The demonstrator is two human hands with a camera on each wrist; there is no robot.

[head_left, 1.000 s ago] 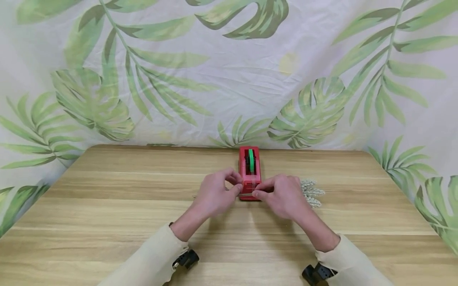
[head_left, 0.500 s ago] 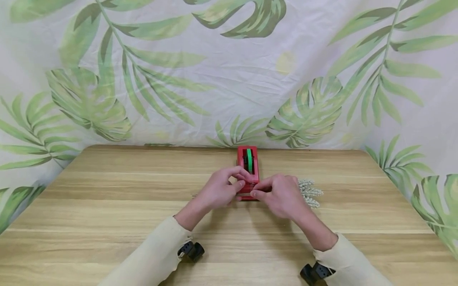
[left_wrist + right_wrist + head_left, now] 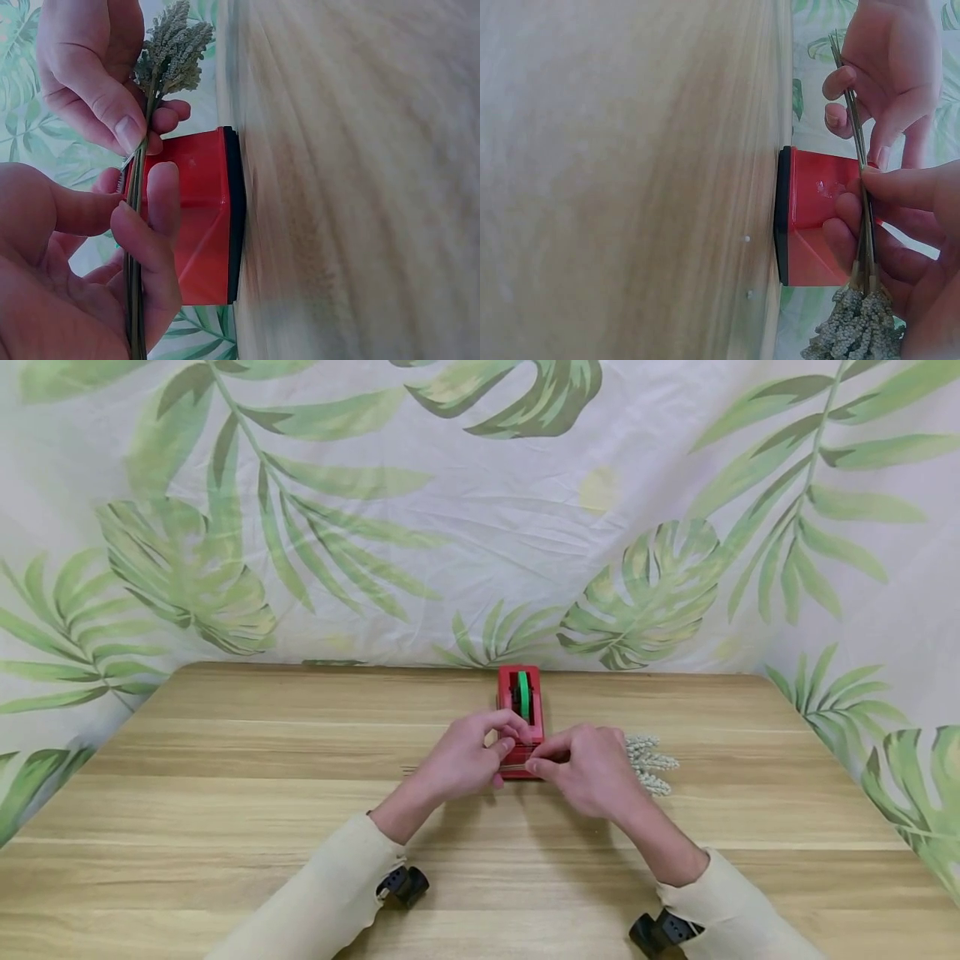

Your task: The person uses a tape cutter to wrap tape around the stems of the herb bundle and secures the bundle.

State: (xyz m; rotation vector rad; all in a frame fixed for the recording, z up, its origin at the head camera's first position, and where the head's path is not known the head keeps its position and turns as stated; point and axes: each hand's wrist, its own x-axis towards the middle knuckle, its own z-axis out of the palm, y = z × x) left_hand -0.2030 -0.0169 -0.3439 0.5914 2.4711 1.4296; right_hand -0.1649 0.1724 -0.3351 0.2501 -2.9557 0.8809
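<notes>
A small bunch of dried-looking flowers has pale grey-green heads (image 3: pixel 651 766) and thin stems (image 3: pixel 863 142). My right hand (image 3: pixel 596 772) pinches the stems just below the heads, between thumb and fingers. Farther down, lower fingers of my left hand (image 3: pixel 468 756) curl over the same stems, seen in the left wrist view. Its thumb and index finger come close together by the front end of a red tape dispenser (image 3: pixel 199 180); whether they pinch tape is unclear. The stems cross in front of the dispenser. A green roll (image 3: pixel 523 693) sits in its top.
The dispenser stands on a wood-grain table (image 3: pixel 300 827), near its back edge. Behind hangs a leaf-patterned cloth (image 3: pixel 495 527). Tiny white specks (image 3: pixel 747 238) lie on the tabletop. A dark camera (image 3: pixel 405 887) is strapped at the left wrist, another camera (image 3: pixel 663 933) at the right.
My left hand has shifted right, its index finger now reaching over the dispenser's front end. The right hand stays almost in place, still pinching the stems.
</notes>
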